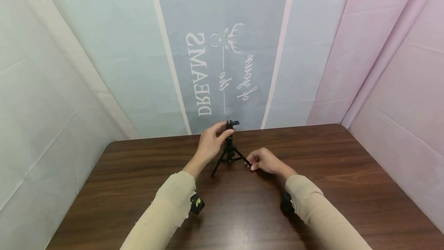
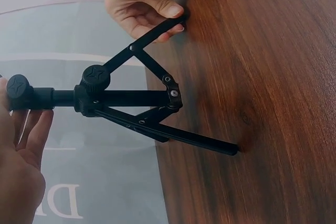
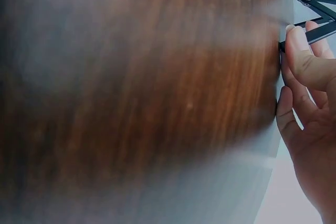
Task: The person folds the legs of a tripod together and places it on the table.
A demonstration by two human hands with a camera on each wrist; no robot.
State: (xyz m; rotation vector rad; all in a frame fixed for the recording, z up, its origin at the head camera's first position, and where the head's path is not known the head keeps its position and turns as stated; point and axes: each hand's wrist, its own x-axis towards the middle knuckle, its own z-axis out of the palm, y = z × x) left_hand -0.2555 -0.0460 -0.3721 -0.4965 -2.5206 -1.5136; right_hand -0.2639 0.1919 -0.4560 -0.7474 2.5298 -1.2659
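Observation:
A small black tripod (image 1: 229, 150) stands with its legs spread near the back of the brown table. My left hand (image 1: 211, 142) grips its upper column, just below the head with a clamp-like piece on top. In the left wrist view the tripod (image 2: 131, 98) shows two round knobs, a centre post and hinged braces. The foot end of one leg is pinched between thumb and fingers of my right hand (image 1: 265, 161). That same right hand (image 3: 315, 85) appears at the right edge of the right wrist view, thumb on the leg.
The wooden table (image 1: 239, 211) reaches back to a fabric backdrop (image 1: 222, 3) with mirrored white lettering. Pale cloth walls rise at the left (image 1: 52, 99) and right (image 1: 406, 88). Black wrist cameras sit under both sleeves.

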